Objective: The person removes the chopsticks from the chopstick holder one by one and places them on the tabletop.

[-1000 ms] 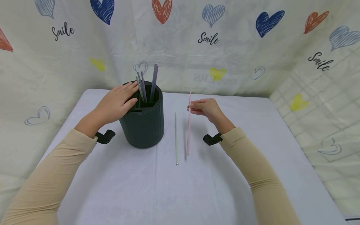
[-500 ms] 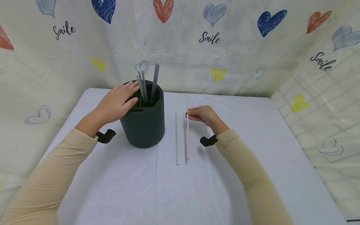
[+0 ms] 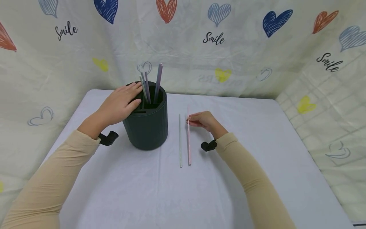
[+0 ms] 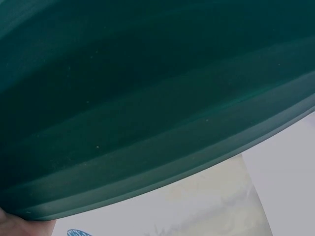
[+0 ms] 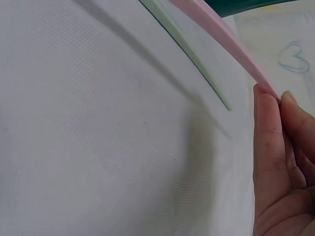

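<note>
Holder [image 3: 146, 132], left of centre: dark green, ribbed. Sticks [image 3: 158, 79] inside: dull purple, pale green. Centre stick [image 3: 180, 140]: pale green. Stick to its right [image 3: 189, 143]: pale pink. Surface [image 3: 128, 190]: white. Sleeves [image 3: 48, 178]: beige. Backdrop [image 3: 183, 54], upper frame: cream; blue, orange-red, yellow hearts [image 3: 276, 24]; black lettering [image 3: 213, 38]; grid [image 3: 328, 127] at right.

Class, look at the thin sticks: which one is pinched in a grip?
The pink stick, pinched in the right grip. The pale green stick lies on the white table; the other sticks stand in the dark green container.

Pale heart-printed cloth [image 3: 183, 51] hangs behind a white-covered table [image 3: 137, 190]
</note>
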The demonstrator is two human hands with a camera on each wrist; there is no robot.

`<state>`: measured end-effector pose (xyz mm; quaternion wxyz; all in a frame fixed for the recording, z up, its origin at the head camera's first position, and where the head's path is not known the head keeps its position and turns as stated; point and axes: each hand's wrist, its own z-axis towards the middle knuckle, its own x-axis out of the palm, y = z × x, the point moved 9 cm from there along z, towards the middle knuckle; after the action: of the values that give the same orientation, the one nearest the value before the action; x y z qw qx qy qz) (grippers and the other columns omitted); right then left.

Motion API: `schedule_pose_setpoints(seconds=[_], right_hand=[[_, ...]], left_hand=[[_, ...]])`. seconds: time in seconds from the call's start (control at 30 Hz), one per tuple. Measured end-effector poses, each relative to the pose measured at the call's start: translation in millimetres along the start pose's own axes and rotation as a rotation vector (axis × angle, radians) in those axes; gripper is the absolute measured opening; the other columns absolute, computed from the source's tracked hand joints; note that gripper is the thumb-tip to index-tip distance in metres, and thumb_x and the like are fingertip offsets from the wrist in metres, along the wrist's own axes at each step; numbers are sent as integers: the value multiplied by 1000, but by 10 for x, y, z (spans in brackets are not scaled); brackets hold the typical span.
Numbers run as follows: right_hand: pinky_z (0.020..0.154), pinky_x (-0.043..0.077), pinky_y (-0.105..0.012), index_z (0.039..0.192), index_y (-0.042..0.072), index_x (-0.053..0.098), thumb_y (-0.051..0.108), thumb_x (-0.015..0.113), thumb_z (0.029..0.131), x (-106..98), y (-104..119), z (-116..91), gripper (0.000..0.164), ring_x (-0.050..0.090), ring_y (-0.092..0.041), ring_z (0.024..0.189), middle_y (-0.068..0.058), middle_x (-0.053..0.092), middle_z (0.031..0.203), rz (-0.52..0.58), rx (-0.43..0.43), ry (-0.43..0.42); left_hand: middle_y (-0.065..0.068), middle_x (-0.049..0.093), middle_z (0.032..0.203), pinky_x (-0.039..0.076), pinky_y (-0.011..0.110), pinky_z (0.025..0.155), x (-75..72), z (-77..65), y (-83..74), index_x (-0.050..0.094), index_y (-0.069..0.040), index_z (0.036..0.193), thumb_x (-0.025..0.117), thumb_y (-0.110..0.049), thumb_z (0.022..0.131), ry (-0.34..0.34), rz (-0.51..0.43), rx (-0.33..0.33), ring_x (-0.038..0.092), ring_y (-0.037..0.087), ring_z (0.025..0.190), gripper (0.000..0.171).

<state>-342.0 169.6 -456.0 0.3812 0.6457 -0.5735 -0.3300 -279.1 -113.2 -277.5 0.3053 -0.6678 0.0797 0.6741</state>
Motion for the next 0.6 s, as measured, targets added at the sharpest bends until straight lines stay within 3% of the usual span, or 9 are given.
schedule_pose_setpoints(seconds=[0.6], right_hand=[[66,62,-22,118,-8,66,1,69,91,-16,-146,30,29,72,-10,65,-1,74,69,-27,31,-55]], left_hand=[[13,19,167,11,53,127,-9,4,-22,25,-4,157,36,-31,107,-5,3,6,14,34,155,58]])
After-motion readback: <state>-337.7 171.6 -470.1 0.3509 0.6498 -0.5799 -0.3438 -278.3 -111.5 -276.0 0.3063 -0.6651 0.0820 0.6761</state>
